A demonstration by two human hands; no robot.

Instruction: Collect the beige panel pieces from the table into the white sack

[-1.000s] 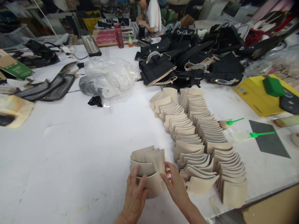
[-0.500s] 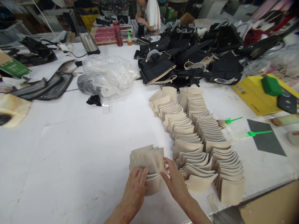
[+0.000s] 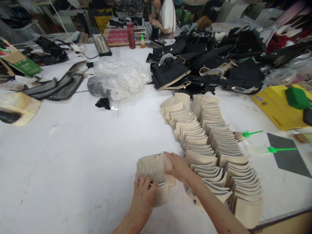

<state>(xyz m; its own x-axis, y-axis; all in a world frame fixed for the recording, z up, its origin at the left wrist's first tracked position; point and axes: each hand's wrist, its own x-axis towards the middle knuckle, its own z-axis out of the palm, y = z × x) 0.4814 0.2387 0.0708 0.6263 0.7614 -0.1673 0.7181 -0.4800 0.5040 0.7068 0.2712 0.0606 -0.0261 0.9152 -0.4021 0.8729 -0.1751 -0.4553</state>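
Note:
On the white table, a small fanned stack of beige leather-like pieces (image 3: 151, 165) lies between my hands. My left hand (image 3: 145, 195) is closed on the near left side of this stack, fingers curled over the pieces, by a piece (image 3: 161, 195) that stands at the near end. From the right, my right hand (image 3: 177, 167) grips the stack's far right edge, its fingertips bent over the top piece; the thumb is mostly hidden. Right beside that arm run two long rows of similar beige pieces (image 3: 195, 139), standing close together and overlapping. My right forearm covers part of the nearer row.
Black handbags (image 3: 170, 71) are heaped at the back, beside clear plastic wrap (image 3: 122, 78). A kettle (image 3: 100, 42) and a red bottle (image 3: 131, 35) stand farther off. Green-tipped glue bottles (image 3: 258, 149) and a yellow bag (image 3: 278, 107) lie right. A person (image 3: 164, 18) sits beyond.
My right hand has moved up and over the stack's far right edge. The pieces now lie flatter and more spread out. My left hand stays at the near left side. The view has shifted slightly.

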